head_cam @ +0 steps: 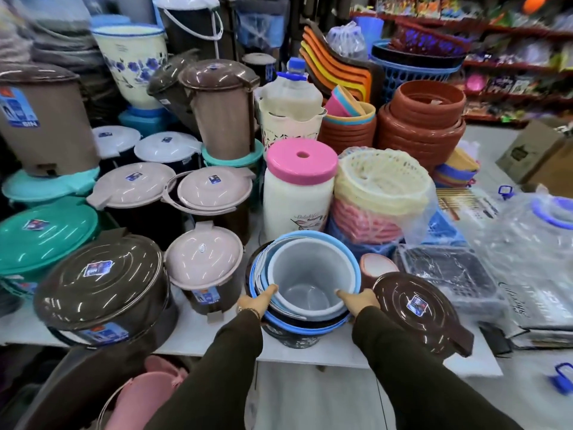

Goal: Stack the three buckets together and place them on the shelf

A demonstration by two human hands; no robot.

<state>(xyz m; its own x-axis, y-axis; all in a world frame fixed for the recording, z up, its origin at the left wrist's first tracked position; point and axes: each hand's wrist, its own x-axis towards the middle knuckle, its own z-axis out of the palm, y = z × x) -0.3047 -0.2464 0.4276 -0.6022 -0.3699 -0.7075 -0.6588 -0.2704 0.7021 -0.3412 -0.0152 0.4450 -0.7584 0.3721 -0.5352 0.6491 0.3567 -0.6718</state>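
Your left hand (259,301) and right hand (359,301) each have their grip clamped on opposite rims of the nested buckets (305,283), which stand on the white counter (217,342). Just behind them stands a pink-lidded jar (299,187).

Landmark: nested buckets (305,283) on the white shelf (217,339). Lower walls and bases hidden by own rims and by each other; count of nested pieces hard to tell. Fingers of left hand (255,302) and right hand (356,301) partly hidden behind the rims; grip unclear. Far behind the buckets, shop racks (511,41) blurred, goods unreadable. Left of the buckets, teal lidded tub (43,240) cut by the edge. Below-left, pink bin (145,398) cut off.
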